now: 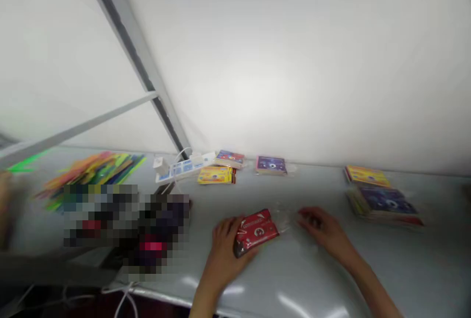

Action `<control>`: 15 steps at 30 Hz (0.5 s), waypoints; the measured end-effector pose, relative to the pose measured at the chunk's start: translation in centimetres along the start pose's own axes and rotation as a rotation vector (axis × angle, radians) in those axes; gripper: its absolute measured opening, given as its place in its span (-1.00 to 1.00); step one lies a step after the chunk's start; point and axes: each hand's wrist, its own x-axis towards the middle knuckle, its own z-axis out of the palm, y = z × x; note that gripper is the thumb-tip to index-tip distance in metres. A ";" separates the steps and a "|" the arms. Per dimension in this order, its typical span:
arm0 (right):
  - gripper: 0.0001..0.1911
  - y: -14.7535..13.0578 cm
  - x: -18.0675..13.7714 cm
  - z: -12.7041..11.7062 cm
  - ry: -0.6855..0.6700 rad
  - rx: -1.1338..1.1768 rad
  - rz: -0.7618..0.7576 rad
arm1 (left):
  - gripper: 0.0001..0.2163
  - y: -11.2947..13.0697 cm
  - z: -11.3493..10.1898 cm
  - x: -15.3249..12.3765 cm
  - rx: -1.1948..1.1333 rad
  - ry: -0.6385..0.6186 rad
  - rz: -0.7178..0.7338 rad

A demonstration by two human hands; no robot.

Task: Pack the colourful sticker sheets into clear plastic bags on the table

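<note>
My left hand grips a red pack that lies on the grey table, fingers wrapped around its left end. To the right of the pack, my right hand pinches a clear plastic wrapper that sticks out from the pack's right end. The picture is blurred, so the print on the pack cannot be read.
Along the back wall lie a yellow pack, two purple packs and a white power strip. A stack of packs sits at the right. Coloured sheets fan out at the left beside a pixelated patch.
</note>
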 end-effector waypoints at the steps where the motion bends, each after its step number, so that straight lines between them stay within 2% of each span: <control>1: -0.68 -0.6 0.2 0.2 -0.021 0.023 -0.011 | -0.39 0.0 0.0 0.0 0.000 0.004 0.006; 6: -0.66 -2.4 0.5 0.8 -0.177 0.121 -0.037 | -0.39 -0.3 0.2 0.0 0.008 0.019 0.027; 12: -0.67 -0.5 -1.0 -1.0 -0.063 0.055 0.046 | -0.39 -0.6 0.3 0.0 -0.009 0.013 0.024; 15: -0.69 1.0 -2.5 -1.8 -0.098 -0.027 0.078 | -0.39 -0.5 0.3 0.0 -0.017 0.014 0.015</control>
